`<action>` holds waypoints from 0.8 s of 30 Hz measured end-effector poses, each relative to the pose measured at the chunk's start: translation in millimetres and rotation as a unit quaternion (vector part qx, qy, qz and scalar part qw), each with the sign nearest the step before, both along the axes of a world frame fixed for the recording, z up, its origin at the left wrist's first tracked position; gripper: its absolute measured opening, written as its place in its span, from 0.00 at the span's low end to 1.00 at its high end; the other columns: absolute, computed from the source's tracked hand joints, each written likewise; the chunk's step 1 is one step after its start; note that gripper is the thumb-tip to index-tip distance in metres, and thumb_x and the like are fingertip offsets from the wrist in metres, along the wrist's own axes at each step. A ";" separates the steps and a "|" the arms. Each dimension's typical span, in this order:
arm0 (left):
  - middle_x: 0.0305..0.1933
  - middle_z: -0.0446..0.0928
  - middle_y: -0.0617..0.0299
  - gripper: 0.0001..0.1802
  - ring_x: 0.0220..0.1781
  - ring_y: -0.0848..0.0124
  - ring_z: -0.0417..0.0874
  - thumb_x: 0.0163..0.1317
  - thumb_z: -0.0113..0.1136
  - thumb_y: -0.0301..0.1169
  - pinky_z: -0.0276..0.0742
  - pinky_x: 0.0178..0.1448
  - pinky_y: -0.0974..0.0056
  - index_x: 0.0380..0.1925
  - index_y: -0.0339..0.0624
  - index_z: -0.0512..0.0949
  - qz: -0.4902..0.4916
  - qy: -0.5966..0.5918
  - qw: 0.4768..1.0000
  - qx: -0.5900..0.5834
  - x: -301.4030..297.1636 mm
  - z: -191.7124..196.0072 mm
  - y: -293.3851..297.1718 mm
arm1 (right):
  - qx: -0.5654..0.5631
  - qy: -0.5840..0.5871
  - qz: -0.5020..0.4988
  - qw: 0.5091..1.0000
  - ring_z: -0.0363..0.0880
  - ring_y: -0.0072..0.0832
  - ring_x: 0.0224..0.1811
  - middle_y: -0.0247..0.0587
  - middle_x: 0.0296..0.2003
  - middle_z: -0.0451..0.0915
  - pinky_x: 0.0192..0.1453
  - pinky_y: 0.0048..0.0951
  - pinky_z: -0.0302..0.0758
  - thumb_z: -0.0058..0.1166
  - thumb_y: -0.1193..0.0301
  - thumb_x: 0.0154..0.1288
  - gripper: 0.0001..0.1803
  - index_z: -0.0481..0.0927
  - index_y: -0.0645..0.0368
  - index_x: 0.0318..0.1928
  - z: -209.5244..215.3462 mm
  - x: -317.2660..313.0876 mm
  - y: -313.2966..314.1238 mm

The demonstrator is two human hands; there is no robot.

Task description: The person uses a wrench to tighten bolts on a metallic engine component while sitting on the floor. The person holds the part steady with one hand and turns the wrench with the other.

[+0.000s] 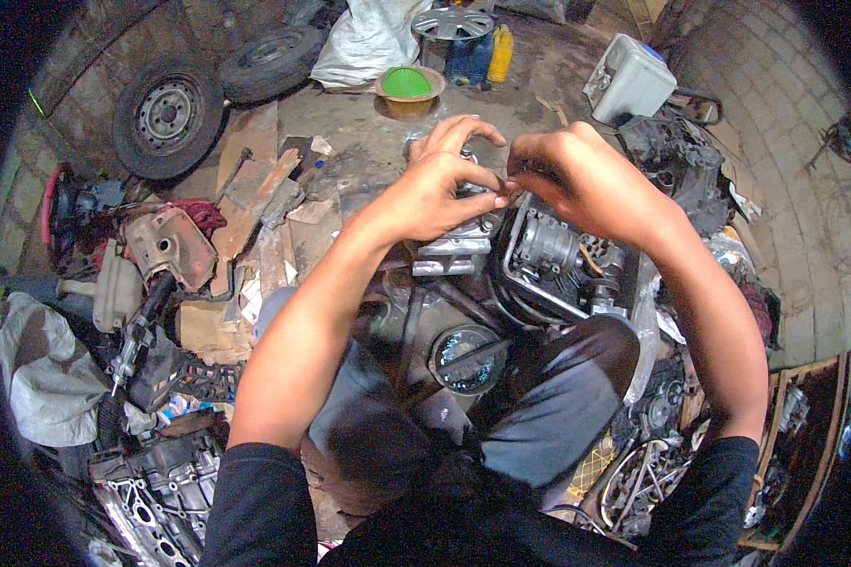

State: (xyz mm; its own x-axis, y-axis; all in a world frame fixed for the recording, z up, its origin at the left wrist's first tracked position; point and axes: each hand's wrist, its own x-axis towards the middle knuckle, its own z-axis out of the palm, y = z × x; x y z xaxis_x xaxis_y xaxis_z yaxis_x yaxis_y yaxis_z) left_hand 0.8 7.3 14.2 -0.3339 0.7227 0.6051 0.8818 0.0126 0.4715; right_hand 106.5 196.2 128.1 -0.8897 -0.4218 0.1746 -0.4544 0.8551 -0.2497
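My left hand point(444, 184) and my right hand point(569, 175) meet in front of me, above a silver metal engine part point(452, 253). The left thumb and forefinger come together in a pinch at the right fingertips, while its other fingers curve apart. Curled inward, the right fingers close at the same spot. A tiny dark thing seems to sit between the fingertips, too small to name. Just right of the metal part, below my right hand, a black tray point(515, 300) holds a grey cast-metal unit point(545, 241) and other metal parts.
A round pan point(468, 361) lies between my knees. Two wheels point(168, 115) lean at the far left, and a bowl with a green basin point(408, 90) stands ahead. A white box point(631, 80) is at the far right. Engine parts point(161, 501) crowd both sides.
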 end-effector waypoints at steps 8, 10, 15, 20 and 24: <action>0.69 0.70 0.58 0.12 0.78 0.50 0.58 0.57 0.74 0.44 0.52 0.77 0.40 0.37 0.55 0.91 -0.020 0.002 1.000 -0.006 -4.6 -1.7 -0.5 | 0.015 -0.014 0.049 0.999 0.83 0.52 0.41 0.52 0.34 0.83 0.46 0.46 0.78 0.63 0.79 0.58 0.07 0.80 0.66 0.37 0.9 0.4 4.0; 0.69 0.69 0.60 0.11 0.79 0.50 0.55 0.58 0.72 0.47 0.50 0.75 0.36 0.38 0.58 0.91 -0.017 -0.001 1.000 -0.009 -5.0 -3.9 0.0 | 0.015 -0.010 0.053 0.998 0.83 0.52 0.42 0.53 0.35 0.82 0.47 0.47 0.78 0.62 0.80 0.58 0.07 0.80 0.66 0.37 1.3 1.2 4.4; 0.71 0.66 0.59 0.12 0.80 0.47 0.51 0.59 0.72 0.47 0.48 0.74 0.32 0.39 0.60 0.90 -0.016 0.003 1.000 -0.018 -4.3 -2.6 0.6 | 0.014 -0.003 0.063 0.998 0.82 0.53 0.42 0.53 0.36 0.82 0.47 0.47 0.78 0.63 0.81 0.59 0.07 0.80 0.66 0.38 1.0 2.7 5.7; 0.69 0.67 0.59 0.12 0.80 0.49 0.52 0.57 0.73 0.46 0.49 0.75 0.34 0.38 0.58 0.89 -0.011 -0.003 1.000 -0.012 -3.7 -5.0 2.8 | 0.024 -0.027 0.060 0.998 0.82 0.54 0.42 0.53 0.36 0.81 0.47 0.48 0.78 0.63 0.79 0.59 0.08 0.80 0.65 0.39 5.3 4.1 2.5; 0.68 0.69 0.56 0.14 0.77 0.51 0.60 0.53 0.76 0.40 0.53 0.80 0.46 0.38 0.49 0.89 0.002 -0.003 1.000 -0.009 -0.2 -0.9 3.2 | 0.050 -0.044 0.038 0.997 0.81 0.54 0.45 0.54 0.38 0.80 0.49 0.47 0.78 0.62 0.79 0.60 0.09 0.81 0.65 0.41 7.8 4.1 1.9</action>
State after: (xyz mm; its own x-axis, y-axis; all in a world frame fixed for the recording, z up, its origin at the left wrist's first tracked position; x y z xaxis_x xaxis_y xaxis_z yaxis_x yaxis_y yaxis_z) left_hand 0.5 10.5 13.3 -0.3405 0.7314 0.5908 0.8792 0.0251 0.4757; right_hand 110.7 198.0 135.8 -0.8641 -0.5008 0.0499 -0.4995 0.8412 -0.2069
